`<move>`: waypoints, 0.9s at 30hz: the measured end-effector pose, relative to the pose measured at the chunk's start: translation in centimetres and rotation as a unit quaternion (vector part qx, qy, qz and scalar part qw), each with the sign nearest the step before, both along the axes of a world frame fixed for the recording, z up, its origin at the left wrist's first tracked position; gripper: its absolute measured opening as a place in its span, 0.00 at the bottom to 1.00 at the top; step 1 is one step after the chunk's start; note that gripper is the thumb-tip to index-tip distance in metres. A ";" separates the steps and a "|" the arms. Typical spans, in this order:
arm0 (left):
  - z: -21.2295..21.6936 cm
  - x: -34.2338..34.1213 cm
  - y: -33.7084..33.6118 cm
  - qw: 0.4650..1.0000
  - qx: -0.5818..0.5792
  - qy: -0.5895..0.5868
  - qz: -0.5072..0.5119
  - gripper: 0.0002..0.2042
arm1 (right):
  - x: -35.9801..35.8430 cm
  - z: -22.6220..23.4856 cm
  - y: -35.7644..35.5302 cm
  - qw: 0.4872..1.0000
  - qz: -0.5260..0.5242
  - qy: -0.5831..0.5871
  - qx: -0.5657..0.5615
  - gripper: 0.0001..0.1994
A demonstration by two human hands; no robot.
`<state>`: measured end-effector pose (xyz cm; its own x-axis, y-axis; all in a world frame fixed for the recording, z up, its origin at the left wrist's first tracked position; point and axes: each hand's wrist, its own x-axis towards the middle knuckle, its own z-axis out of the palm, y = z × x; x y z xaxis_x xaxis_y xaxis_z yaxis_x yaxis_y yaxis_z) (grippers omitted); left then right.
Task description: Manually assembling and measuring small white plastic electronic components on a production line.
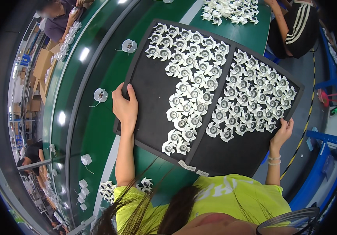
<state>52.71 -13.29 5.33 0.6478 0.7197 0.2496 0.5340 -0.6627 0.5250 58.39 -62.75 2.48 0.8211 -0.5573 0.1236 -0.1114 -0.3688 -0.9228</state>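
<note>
I hold a large black tray (149, 105) with a divider down its middle, and it lies at a slant in front of me. My left hand (125, 105) is closed on its left edge, thumb over the rim. My right hand (281, 134) grips the right edge near the lower right corner. Many small white fan wheels (194, 94) with dark round hubs sit in both halves of the tray. Bare black surface shows in the left part of the left half and in the near part of the right half. Paper labels (187, 165) are stuck on the near rim.
Green conveyor belt (109, 64) runs along my left, carrying white motor housings (100, 95) with wires. More fan wheels (231, 9) are piled on the green table beyond the tray, and others (107, 190) lie near my left elbow. Co-workers sit at far left and far right. Blue racks (325, 137) stand right.
</note>
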 end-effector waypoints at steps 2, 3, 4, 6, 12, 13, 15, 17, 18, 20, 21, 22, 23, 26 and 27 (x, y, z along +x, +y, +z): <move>-0.3 0.1 0.0 1.000 -0.002 -0.012 0.005 0.18 | -0.1 -0.2 -0.1 1.000 0.005 -0.001 0.001 0.19; -0.4 0.0 0.1 1.000 -0.005 -0.024 0.010 0.18 | -0.1 -0.2 -0.2 1.000 0.010 -0.002 0.000 0.20; -0.5 -0.1 0.1 0.999 -0.008 -0.036 0.015 0.18 | -0.2 -0.3 -0.2 1.000 0.015 -0.003 0.000 0.20; -0.7 -0.1 0.1 0.999 -0.011 -0.047 0.019 0.18 | -0.2 -0.5 -0.3 1.000 0.019 -0.003 0.001 0.20; -0.7 -0.1 0.3 0.993 -0.039 -0.109 0.036 0.16 | -0.3 -0.7 -0.2 0.999 0.022 -0.016 0.018 0.17; -0.7 -0.2 0.5 0.990 -0.062 -0.122 0.032 0.15 | -0.3 -0.6 -0.2 0.999 0.028 -0.020 0.022 0.17; -0.7 -0.2 0.7 0.983 -0.109 -0.149 0.023 0.14 | -0.2 -0.4 0.0 0.998 0.041 -0.028 0.032 0.15; -0.8 -0.3 0.9 0.980 -0.114 -0.160 0.019 0.14 | -0.2 -0.6 -0.1 0.998 0.044 -0.030 0.032 0.15; -0.8 -0.3 1.0 0.978 -0.119 -0.173 0.012 0.14 | -0.2 -0.7 -0.1 0.998 0.045 -0.033 0.031 0.14; -0.8 -0.4 1.1 0.972 -0.129 -0.199 -0.002 0.13 | -0.1 -0.8 -0.2 0.998 0.048 -0.041 0.029 0.13; -0.8 -0.4 1.2 0.972 -0.127 -0.199 0.001 0.13 | 0.0 -0.9 -0.2 0.997 0.051 -0.041 0.031 0.13; -0.8 -0.4 1.1 0.970 -0.132 -0.204 -0.001 0.13 | 0.0 -1.0 -0.3 0.997 0.048 -0.045 0.037 0.13; -0.8 -0.3 1.0 0.968 -0.136 -0.209 -0.004 0.12 | 0.0 -1.1 -0.3 0.997 0.044 -0.048 0.043 0.13; -0.6 -0.3 1.1 0.965 -0.144 -0.219 -0.009 0.12 | 0.0 -1.2 -0.3 0.996 0.038 -0.056 0.056 0.13; -0.7 -0.4 1.2 0.962 -0.154 -0.227 -0.011 0.12 | 0.0 -1.2 -0.3 0.996 0.041 -0.055 0.056 0.13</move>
<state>52.27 -12.12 4.65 0.5378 0.7922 0.2883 0.1909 -0.4476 0.8736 58.39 -63.09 1.30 0.8494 -0.5045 0.1549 0.0180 -0.2657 -0.9639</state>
